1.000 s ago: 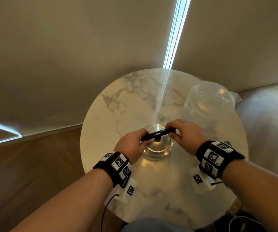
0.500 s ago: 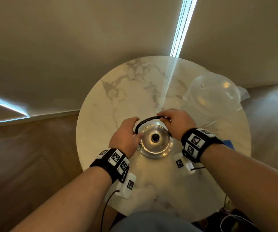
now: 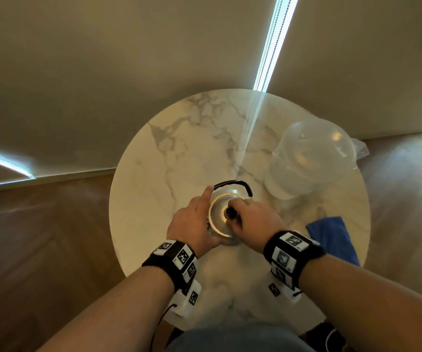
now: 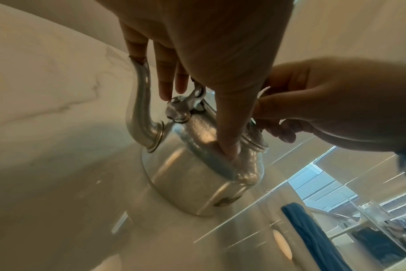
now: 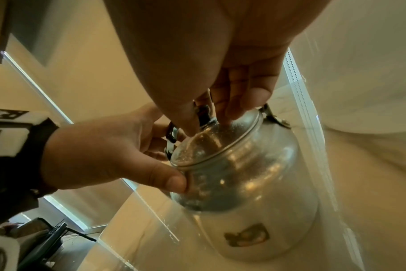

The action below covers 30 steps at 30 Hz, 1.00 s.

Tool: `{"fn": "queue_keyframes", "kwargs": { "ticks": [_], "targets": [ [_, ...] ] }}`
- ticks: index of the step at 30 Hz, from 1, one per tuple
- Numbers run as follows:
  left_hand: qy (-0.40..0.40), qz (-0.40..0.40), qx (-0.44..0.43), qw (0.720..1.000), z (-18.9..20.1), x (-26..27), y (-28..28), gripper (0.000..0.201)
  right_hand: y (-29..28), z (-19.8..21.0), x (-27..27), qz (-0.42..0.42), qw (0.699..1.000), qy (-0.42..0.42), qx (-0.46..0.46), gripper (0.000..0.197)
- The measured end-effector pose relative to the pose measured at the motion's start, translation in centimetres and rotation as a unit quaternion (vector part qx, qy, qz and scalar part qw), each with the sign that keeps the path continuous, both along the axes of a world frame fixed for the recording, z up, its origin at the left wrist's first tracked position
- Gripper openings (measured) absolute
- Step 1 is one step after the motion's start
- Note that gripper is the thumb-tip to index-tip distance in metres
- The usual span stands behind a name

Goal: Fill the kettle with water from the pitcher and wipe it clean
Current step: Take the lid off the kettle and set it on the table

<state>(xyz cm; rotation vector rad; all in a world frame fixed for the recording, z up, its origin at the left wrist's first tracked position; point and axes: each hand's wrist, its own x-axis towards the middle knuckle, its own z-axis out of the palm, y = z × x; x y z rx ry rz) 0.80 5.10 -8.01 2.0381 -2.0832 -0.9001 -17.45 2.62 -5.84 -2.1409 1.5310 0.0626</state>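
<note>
Kettle point(image 3: 221, 219) at centre of the head view, standing on the round table point(image 3: 154, 158); handle point(image 3: 232, 183) folded toward the top of the frame. Left hand point(image 3: 192, 222) against the kettle's left side, right hand point(image 3: 255, 219) on the lid knob point(image 3: 230, 212). Pitcher point(image 3: 311, 158) upper right of the kettle, apart from it. Cloth point(image 3: 331, 237) at the table's right edge, below the pitcher.

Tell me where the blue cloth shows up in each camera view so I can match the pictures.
Head: the blue folded cloth lies at the round marble table's right edge, beside the right wrist.
Left wrist: lower right, a dark blue strip.
Right wrist: not in it.
Shared landmark: the shiny metal kettle.
</note>
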Motion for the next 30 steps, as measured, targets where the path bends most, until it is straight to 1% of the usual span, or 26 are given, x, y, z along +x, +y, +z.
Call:
{"fn": "queue_keyframes", "kwargs": {
  "ticks": [4, 8, 12, 14, 16, 18, 20, 23, 25, 27, 30],
  "targets": [
    [0.019, 0.021, 0.010, 1.000, -0.4, 0.2, -0.3, 0.143, -0.4, -0.7, 0.8, -0.002, 1.000, 0.004, -0.008, 0.020],
    [0.040, 0.019, 0.014, 0.999, -1.2, 0.4, -0.5, 0.144, 0.5, -0.9, 0.5, -0.034, 0.998, -0.039, -0.028, 0.019],
    [0.061, 0.001, -0.003, 0.998, -1.7, 0.7, -0.7, 0.141, 1.5, 0.9, 0.1, -0.068, 0.989, -0.099, -0.089, 0.025],
    [0.065, -0.002, -0.011, 0.998, -1.8, 0.8, -0.7, 0.138, 1.7, 1.8, -0.7, -0.094, 0.986, -0.092, -0.101, 0.027],
    [0.060, -0.005, -0.017, 0.998, -2.0, 0.9, -0.7, 0.136, 2.6, 2.4, -2.3, -0.143, 0.982, -0.079, -0.098, 0.024],
    [0.056, -0.001, -0.019, 0.998, -2.2, 1.0, -0.7, 0.137, 4.2, 2.2, -4.4, -0.196, 0.977, -0.061, -0.066, 0.021],
    [0.061, 0.011, -0.016, 0.998, -2.3, 1.0, -0.7, 0.136, 6.1, 1.3, -6.1, -0.215, 0.976, -0.022, -0.017, 0.017],
    [0.072, 0.024, -0.010, 0.997, -2.4, 0.9, -0.6, 0.129, 7.7, -1.2, -7.5, -0.203, 0.977, 0.042, 0.040, 0.017],
    [0.060, 0.024, -0.008, 0.998, -2.4, 0.8, -0.5, 0.127, 8.3, -2.8, -7.7, -0.188, 0.977, 0.072, 0.074, 0.019],
    [0.043, 0.026, -0.008, 0.999, -2.3, 0.7, -0.5, 0.129, 8.5, -4.1, -8.0, -0.167, 0.978, 0.086, 0.094, 0.021],
    [0.028, 0.037, -0.011, 0.999, -2.1, 0.7, -0.5, 0.131, 8.2, -5.4, -8.5, -0.137, 0.982, 0.083, 0.101, 0.023]
  ]
}}
